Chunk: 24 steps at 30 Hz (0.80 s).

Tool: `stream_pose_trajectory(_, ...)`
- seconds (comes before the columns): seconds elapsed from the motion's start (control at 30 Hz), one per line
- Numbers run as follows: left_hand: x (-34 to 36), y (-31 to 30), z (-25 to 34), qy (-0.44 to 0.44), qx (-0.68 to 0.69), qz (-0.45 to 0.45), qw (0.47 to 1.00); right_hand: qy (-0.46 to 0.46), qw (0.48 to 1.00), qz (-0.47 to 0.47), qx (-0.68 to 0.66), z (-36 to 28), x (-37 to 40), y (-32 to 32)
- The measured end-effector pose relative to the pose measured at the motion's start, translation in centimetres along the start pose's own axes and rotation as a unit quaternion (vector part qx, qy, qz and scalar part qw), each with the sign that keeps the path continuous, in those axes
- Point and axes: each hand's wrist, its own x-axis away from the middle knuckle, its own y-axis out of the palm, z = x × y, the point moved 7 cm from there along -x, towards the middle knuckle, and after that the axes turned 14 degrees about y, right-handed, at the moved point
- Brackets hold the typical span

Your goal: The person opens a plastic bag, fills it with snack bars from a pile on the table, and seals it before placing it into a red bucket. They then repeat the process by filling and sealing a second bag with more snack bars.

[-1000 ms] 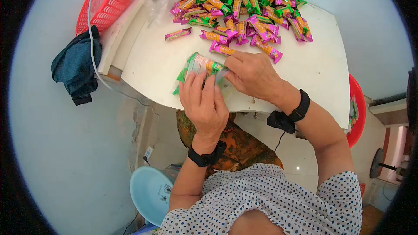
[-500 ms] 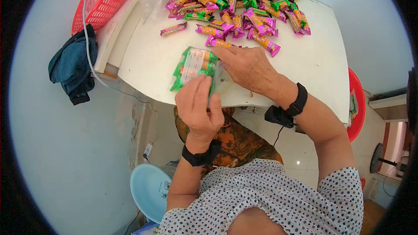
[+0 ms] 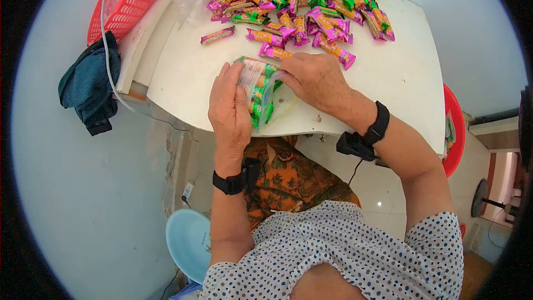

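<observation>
Clear plastic bag (image 3: 258, 86) of green-wrapped bars, flat a second ago, now stands on edge at the table's 6 o'clock rim. Left hand (image 3: 230, 111) has swung to its 9 o'clock side, fingers together, cupping it. Right hand (image 3: 313, 78) fingers pinch its top. Filling looks finished. White table (image 3: 388, 78); loose sweets pile (image 3: 302, 0) at 12; red basket (image 3: 125, 0) at 10.
</observation>
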Motion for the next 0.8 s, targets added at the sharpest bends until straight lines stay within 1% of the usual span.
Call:
stream_pose_trajectory(0.1,-0.3,0.0,0.5,0.035,-0.033,-0.021,0.999,0.003,1.0,-0.003,0.006,-0.2,-0.1,-0.2)
stream_pose_trajectory(0.2,-0.2,0.1,0.6,0.054,-0.07,-0.042,0.995,0.011,1.0,-0.004,-0.023,0.4,-0.1,0.7)
stream_pose_trajectory(0.3,-0.3,0.2,0.5,0.037,-0.052,-0.05,0.997,-0.002,1.0,-0.007,-0.019,0.4,0.0,0.9)
stream_pose_trajectory(0.4,-0.1,0.4,0.2,0.036,-0.059,-0.066,0.995,0.02,0.999,-0.007,-0.041,0.6,-0.2,1.0)
stream_pose_trajectory(0.5,-0.3,0.5,0.6,0.037,-0.058,-0.059,0.996,0.07,0.997,-0.03,-0.021,1.0,-0.6,1.6)
stream_pose_trajectory(0.6,-0.2,0.5,0.7,0.049,-0.082,-0.059,0.994,0.078,0.996,-0.037,-0.02,1.0,-0.6,1.7)
stream_pose_trajectory(0.7,-0.1,0.3,0.5,0.05,-0.077,-0.054,0.994,0.065,0.996,-0.057,-0.029,0.8,-0.5,0.6)
stream_pose_trajectory(0.8,0.1,0.2,0.1,0.037,-0.059,-0.041,0.997,0.051,0.991,-0.077,-0.095,0.6,-0.9,-1.0)
